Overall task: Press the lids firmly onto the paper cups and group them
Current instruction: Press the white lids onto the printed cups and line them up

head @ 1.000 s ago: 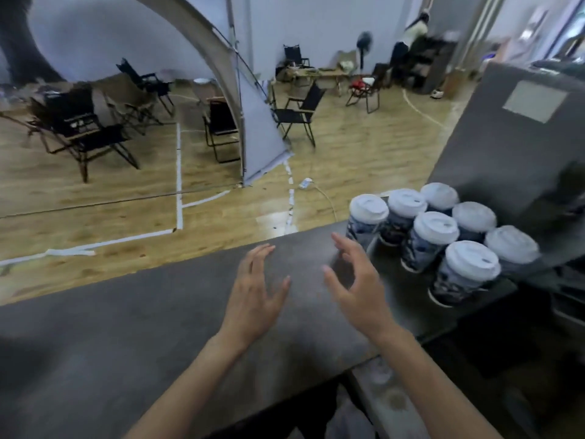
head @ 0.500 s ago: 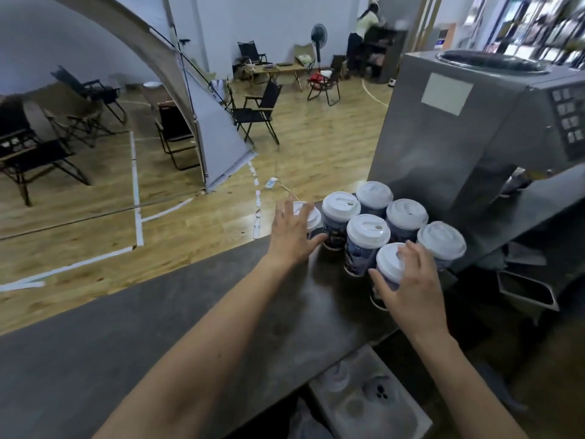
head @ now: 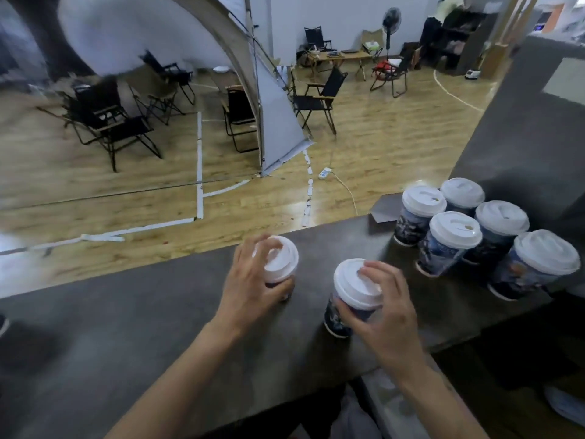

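Note:
Two dark printed paper cups with white lids stand on the grey counter [head: 133,337] in front of me. My left hand [head: 253,286] grips the left cup [head: 283,259], fingers curled round its lid and wall. My right hand [head: 380,312] grips the right cup [head: 354,289], thumb on its side and fingertips on the lid. Several more lidded cups [head: 456,239] stand close together at the counter's right end, apart from both hands.
A large grey machine [head: 519,147] rises behind the grouped cups at the right. Beyond the counter's far edge lies a wooden floor with folding chairs [head: 316,99], a tent and a power strip [head: 324,173]. A person stands far back right.
Both hands reached into the group of cups, each took one, and drew them left and nearer to me. The remaining cups stay grouped at the right.

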`<state>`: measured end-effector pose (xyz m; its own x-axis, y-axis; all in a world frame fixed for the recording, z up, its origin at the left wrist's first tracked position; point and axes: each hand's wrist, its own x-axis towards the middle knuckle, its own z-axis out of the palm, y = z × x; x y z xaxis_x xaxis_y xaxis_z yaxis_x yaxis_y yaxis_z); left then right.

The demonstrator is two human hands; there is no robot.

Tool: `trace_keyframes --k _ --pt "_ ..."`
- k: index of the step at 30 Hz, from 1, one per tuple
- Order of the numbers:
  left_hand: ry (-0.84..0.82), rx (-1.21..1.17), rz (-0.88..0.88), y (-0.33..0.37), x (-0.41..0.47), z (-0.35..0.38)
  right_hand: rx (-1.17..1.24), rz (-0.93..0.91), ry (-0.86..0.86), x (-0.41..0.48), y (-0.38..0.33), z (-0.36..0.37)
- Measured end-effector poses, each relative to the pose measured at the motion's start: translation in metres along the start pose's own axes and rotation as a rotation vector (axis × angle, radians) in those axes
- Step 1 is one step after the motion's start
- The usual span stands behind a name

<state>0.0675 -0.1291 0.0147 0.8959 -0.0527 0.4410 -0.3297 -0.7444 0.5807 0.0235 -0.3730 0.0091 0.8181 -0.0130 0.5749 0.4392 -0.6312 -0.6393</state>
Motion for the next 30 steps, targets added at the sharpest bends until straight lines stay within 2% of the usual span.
trace_keyframes --k 6,9,20,30 --pt "0.308 0.177 -0.322 -0.088 -0.086 -0.132 0.319 -0.158 -0.267 -0.013 -0.089 0.122" --pt "0.4 0.238 -0.359 -0.112 -0.114 -0.171 0.389 -0.234 -0.33 -0.025 -0.119 0.153" --pt "0.329 0.236 -0.305 -0.131 -0.13 -0.18 0.431 -0.281 -0.336 -0.05 -0.134 0.168" --pt "0.333 0.267 -0.253 -0.135 -0.134 -0.18 0.405 -0.185 -0.423 -0.057 -0.125 0.172"
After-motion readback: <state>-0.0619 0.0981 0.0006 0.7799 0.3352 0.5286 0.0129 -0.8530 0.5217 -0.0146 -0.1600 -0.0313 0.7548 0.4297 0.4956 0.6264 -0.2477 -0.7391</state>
